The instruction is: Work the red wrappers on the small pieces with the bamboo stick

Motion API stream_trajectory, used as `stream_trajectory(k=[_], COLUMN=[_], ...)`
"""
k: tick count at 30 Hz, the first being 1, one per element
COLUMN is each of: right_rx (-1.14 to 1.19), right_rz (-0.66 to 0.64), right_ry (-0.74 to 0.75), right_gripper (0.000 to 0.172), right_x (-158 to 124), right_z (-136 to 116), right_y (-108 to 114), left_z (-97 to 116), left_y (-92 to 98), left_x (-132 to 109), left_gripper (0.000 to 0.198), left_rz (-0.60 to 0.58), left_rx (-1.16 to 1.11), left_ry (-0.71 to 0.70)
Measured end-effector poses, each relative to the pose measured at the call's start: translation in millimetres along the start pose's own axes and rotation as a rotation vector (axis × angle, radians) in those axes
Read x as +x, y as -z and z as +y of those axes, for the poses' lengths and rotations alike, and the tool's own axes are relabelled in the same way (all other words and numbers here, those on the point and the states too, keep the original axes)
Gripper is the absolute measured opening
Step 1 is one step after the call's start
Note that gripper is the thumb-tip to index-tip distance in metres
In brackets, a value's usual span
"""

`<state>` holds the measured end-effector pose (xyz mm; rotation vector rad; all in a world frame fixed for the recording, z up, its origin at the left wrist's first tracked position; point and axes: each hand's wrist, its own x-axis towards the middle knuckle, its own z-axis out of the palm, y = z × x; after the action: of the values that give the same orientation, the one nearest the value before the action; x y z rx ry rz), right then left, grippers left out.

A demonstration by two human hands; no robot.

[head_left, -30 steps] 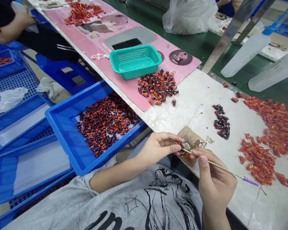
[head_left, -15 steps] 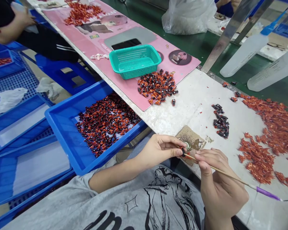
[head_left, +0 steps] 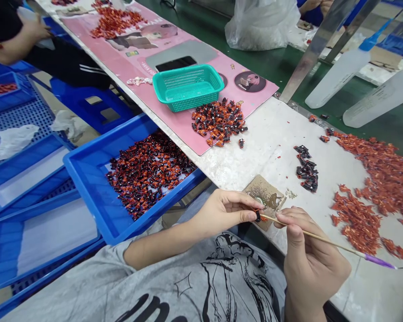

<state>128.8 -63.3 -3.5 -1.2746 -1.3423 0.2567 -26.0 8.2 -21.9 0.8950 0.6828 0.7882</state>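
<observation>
Between thumb and fingertips, my left hand pinches a small black and orange part. My right hand grips a thin wooden stick with a purple band near its far end. The stick's tip meets the small part, though the exact contact is too small to make out. Just beyond my fingers lies a stained cardboard piece with a shiny round spot. Several black parts form a short row on the table. Farther right spreads a pile of orange parts.
A green basket stands on the pink mat beside a heap of black and orange parts. A blue tray of similar parts sits left, below the table edge. Two squeeze bottles lean at the right. Another person's arm shows upper left.
My right hand has shifted slightly right, and the stick lies at a flatter angle. My left hand still pinches the small part, almost in place.
</observation>
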Motion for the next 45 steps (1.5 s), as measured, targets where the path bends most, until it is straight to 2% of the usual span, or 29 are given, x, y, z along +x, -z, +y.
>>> stream_trajectory(k=[7,15,18,28,35,42,45], right_rx=[0.036,-0.003,0.026,0.077,0.154,0.095,0.08], right_rz=[-0.055,-0.078,-0.078,0.094,-0.039,-0.075,-0.09], right_ry=[0.05,0.101,0.078,-0.07,-0.086,-0.066,-0.048], right_gripper=[0.024,0.026,0.026,0.017,0.015,0.01,0.014], right_x=[0,-2,-2,-4,-2,9,8], right_z=[4,4,5,4,2,-5,-5], right_y=[2,4,3,10,7,1,0], left_z=[-1,-3,-4,-3,0,6,4], left_y=[-1.9,-2.3,-2.0,-1.9,-2.2,-1.6,-2.3], left_x=[0,0,-1,0,3,5,5], left_gripper=[0.025,0.025,0.027,0.034,0.031,0.037,0.039], left_rz=[-0.045,-0.036,-0.031,-0.01,-0.042,-0.074,-0.079], left_rx=[0.005,-0.008,0.001,-0.026,-0.101,-0.086,-0.118], left_ry=[-0.01,0.027,0.038,0.087,0.12,0.078,0.079])
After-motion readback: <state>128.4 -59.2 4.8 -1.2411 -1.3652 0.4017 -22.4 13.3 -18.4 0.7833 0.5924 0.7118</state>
